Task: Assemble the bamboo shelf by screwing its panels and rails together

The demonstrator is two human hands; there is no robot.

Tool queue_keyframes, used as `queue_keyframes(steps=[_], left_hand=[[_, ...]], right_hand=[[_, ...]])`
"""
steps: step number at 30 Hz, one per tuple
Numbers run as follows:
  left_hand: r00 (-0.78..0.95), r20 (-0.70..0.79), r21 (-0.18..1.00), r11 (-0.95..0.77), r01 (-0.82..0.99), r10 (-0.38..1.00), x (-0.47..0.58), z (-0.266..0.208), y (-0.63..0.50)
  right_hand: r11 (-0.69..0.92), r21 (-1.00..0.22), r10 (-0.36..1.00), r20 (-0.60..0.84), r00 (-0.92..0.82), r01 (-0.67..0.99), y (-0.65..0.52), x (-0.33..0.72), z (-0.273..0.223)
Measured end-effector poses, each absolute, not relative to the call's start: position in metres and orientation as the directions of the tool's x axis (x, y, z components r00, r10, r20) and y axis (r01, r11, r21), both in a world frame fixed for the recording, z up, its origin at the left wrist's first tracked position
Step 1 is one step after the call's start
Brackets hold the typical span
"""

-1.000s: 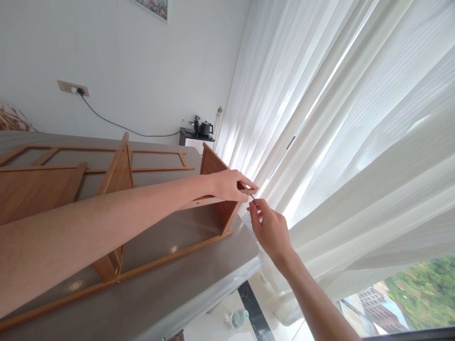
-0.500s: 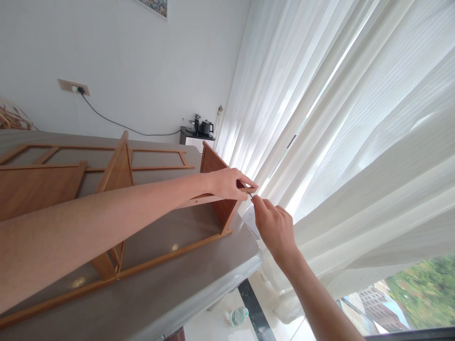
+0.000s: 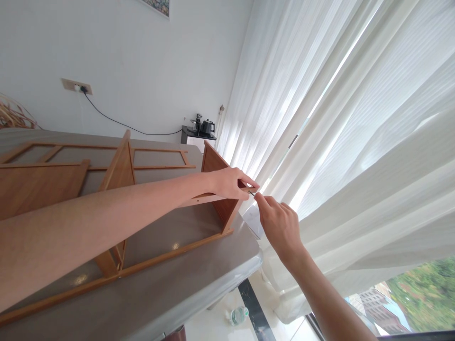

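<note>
In the head view, any print on the plastic bottle (image 3: 238, 316) is too small to read. Above the bench (image 3: 192, 274), the left hand (image 3: 229, 183) pinches a wooden rail (image 3: 206, 199) near its end; the right hand (image 3: 280, 226) pinches a thin metal tool (image 3: 252, 193) there. Tiled floor (image 3: 213, 324) opens between the bench's rounded edge and the white curtain (image 3: 355, 203).

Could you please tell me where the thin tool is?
The thin tool is right of centre in the head view, held by the right hand at the wooden rail.
</note>
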State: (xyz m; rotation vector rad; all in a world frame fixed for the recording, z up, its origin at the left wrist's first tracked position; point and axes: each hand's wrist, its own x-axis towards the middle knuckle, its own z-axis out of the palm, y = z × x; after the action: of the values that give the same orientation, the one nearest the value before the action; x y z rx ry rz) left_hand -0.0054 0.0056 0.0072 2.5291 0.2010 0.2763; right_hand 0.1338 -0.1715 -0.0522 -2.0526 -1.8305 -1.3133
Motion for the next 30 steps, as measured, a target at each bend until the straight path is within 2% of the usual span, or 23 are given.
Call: queue_keyframes(steps=[5, 13, 20, 23, 27, 30], left_hand=[[0.968, 0.157, 0.558, -0.826, 0.076, 0.195, -0.005, 0.007, 0.007], [0.967, 0.162, 0.551, -0.831, 0.077, 0.196, -0.005, 0.006, 0.007], [0.969, 0.166, 0.561, -0.825, 0.059, 0.182, -0.007, 0.007, 0.004], [0.963, 0.161, 0.589, -0.804, 0.082, 0.216, -0.008, 0.008, 0.003], [0.93, 0.156, 0.643, -0.749, 0.16, 0.333, -0.005, 0.003, 0.006], [0.912, 0.181, 0.642, -0.747, 0.174, 0.368, -0.003, 0.0, 0.007]], right_hand=[[-0.262, 0.403, 0.783, 0.62, -0.051, 0.877, -0.17, 0.133, -0.051], [-0.287, 0.211, 0.795, 0.597, 0.11, 0.934, -0.167, 0.127, -0.053], [-0.289, 0.342, 0.746, 0.666, -0.014, 0.894, -0.168, 0.13, -0.06], [-0.293, 0.324, 0.736, 0.677, -0.004, 0.899, -0.17, 0.133, -0.064], [-0.271, 0.277, 0.723, 0.691, 0.004, 0.922, -0.172, 0.134, -0.065], [-0.254, 0.275, 0.716, 0.698, -0.01, 0.927, -0.172, 0.133, -0.064]])
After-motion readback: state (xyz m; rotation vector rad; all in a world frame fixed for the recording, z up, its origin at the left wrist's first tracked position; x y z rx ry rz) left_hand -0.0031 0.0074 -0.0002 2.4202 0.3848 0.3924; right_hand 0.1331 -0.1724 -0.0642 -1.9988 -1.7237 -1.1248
